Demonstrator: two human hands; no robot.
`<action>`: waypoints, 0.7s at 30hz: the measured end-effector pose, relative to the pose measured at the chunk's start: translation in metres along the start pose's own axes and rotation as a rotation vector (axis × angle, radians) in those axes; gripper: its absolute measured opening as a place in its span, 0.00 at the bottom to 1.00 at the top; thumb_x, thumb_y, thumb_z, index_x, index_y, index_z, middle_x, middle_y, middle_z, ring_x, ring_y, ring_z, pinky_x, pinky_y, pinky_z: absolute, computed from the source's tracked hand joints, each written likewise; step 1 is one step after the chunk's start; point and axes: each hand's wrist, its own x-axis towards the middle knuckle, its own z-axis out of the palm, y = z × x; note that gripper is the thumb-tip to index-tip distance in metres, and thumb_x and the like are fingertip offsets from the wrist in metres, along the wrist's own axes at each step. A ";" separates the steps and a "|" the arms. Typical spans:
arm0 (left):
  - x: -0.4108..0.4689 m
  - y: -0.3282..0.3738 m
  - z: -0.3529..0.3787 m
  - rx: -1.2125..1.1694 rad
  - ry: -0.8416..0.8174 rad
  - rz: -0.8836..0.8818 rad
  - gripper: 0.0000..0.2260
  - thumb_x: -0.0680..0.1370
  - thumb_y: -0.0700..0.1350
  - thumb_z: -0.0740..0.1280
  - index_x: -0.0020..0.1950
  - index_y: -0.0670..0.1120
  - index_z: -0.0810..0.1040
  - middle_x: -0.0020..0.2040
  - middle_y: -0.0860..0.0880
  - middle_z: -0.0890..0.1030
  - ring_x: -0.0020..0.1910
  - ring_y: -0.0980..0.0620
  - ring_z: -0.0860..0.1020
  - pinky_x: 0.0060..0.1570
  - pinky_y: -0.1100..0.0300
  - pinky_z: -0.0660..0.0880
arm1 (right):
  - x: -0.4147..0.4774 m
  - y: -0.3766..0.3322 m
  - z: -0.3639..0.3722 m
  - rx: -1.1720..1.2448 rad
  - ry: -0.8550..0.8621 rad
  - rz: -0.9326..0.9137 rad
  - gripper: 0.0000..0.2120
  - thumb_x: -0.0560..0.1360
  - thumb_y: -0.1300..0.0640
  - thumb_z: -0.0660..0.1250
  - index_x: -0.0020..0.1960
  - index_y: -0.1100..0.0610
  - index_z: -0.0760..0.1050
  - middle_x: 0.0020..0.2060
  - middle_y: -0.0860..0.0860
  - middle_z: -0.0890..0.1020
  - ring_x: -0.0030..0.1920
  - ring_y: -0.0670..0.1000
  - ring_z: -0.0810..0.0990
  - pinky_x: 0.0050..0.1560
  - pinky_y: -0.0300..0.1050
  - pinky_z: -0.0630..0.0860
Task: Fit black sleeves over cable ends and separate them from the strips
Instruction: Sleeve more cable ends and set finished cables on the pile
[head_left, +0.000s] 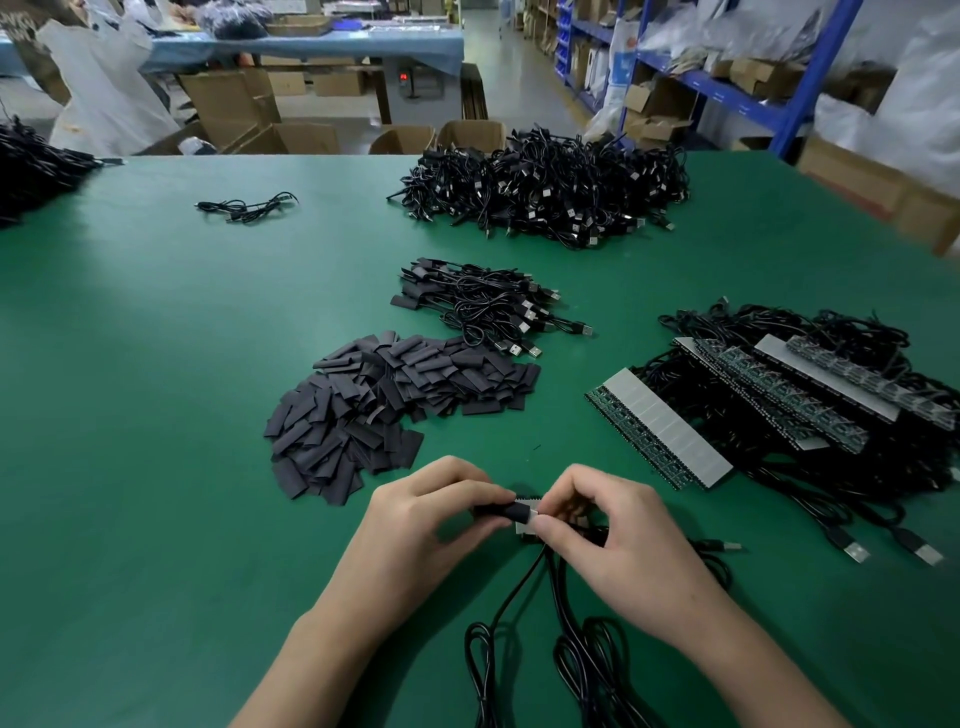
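My left hand (431, 525) pinches a black sleeve (506, 512) near the table's front middle. My right hand (613, 530) pinches a short grey strip piece (525, 519) whose end meets the sleeve. Black cables (519, 582) run from the strip down toward me and coil at the bottom edge. A heap of loose black sleeves (384, 410) lies just beyond my left hand. Long grey strips with cables attached (670, 431) lie to the right.
On the green table (156, 364), a small pile of sleeved cables (488, 306) lies past the sleeves. A big tangle of USB cables (545, 192) sits at the far edge, one loose cable (249, 208) at far left. Cardboard boxes and blue shelving stand beyond.
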 end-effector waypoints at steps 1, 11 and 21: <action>0.000 0.000 0.000 -0.003 -0.006 0.003 0.09 0.76 0.46 0.78 0.56 0.50 0.86 0.51 0.58 0.80 0.48 0.59 0.82 0.47 0.60 0.80 | 0.000 -0.001 0.000 0.011 0.000 0.008 0.07 0.76 0.53 0.74 0.41 0.47 0.78 0.38 0.40 0.83 0.42 0.43 0.81 0.41 0.31 0.72; 0.001 0.004 0.002 -0.019 -0.005 -0.015 0.09 0.77 0.49 0.76 0.56 0.50 0.86 0.51 0.57 0.81 0.48 0.60 0.82 0.49 0.62 0.80 | 0.002 -0.002 0.000 0.112 0.026 0.071 0.08 0.74 0.55 0.77 0.41 0.43 0.82 0.36 0.38 0.84 0.40 0.39 0.81 0.43 0.28 0.72; 0.004 0.015 0.003 -0.041 0.236 -0.191 0.11 0.73 0.46 0.77 0.54 0.47 0.88 0.48 0.56 0.85 0.45 0.60 0.82 0.50 0.67 0.77 | 0.004 0.004 -0.002 0.320 0.082 0.102 0.07 0.75 0.56 0.76 0.45 0.45 0.82 0.38 0.48 0.87 0.39 0.47 0.85 0.45 0.38 0.80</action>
